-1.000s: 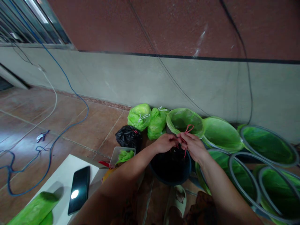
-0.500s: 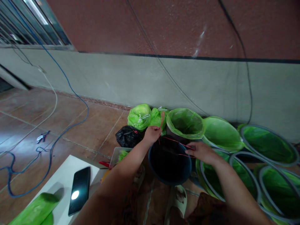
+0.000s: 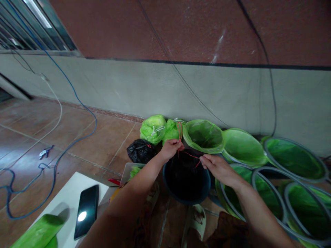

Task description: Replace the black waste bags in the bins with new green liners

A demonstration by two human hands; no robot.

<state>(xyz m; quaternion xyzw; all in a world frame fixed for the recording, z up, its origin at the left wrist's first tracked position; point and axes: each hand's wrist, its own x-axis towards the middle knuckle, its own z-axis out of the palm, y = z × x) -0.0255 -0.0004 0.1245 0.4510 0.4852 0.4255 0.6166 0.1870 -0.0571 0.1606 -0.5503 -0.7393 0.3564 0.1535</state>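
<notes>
A thin red string (image 3: 180,128) runs between my two hands above a dark blue bucket (image 3: 186,202). My left hand (image 3: 172,148) pinches it near the bucket's far left rim, and a loop of string stands up from the fingers. To the right, my right hand (image 3: 216,166) is closed on the other part of the string, with a short end hanging below the fingertips. Black plastic (image 3: 184,165) seems to hang below the string into the bucket, but it is too dark to make out clearly.
Tied green bags (image 3: 153,128) and a tied black bag (image 3: 141,151) lie at the left. Several bins with green liners (image 3: 244,146) stand behind and right. A phone (image 3: 87,210) and a green roll (image 3: 38,231) rest on a white surface (image 3: 73,187). A blue cable (image 3: 74,141) crosses the floor.
My right hand has moved left, closer to my left hand. The stretch of string between them is shorter, and my left hand has shifted slightly right.
</notes>
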